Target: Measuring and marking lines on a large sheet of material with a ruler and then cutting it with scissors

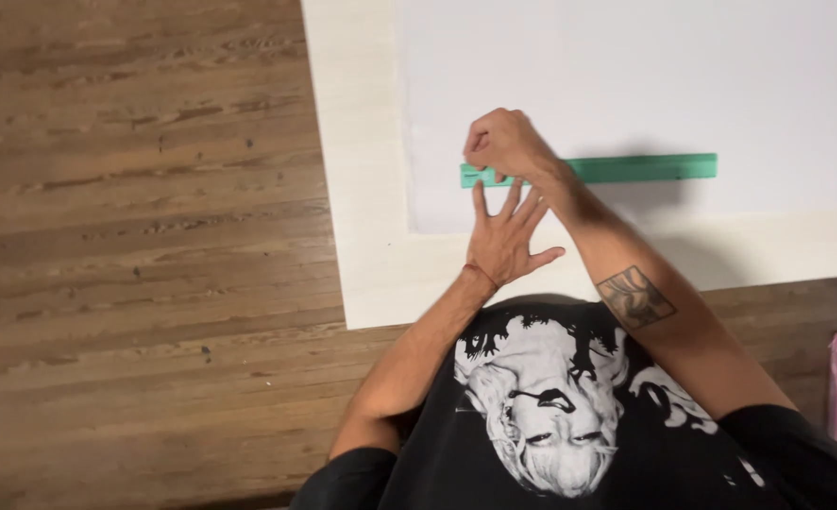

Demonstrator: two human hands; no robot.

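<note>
In the centre of the frame, the left hand (505, 238) lies flat with spread fingers, its fingertips touching the left end of a green ruler (617, 169). The right hand (503, 144) is curled on the same end. The ruler lies on a white sheet (645, 85) over a pale board (362, 189), with wooden floor (135, 236) at left.

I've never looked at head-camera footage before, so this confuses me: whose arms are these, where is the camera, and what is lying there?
The camera sits on a person's head and looks straight down, so you see their own arms and dark printed shirt at the bottom. On the wooden floor lies a pale board with a white sheet on top. A green ruler rests on the sheet. The left hand is spread flat with its fingertips at the ruler's end. The right hand, fingers curled, is over that same end; whether it holds anything is hidden.
</note>
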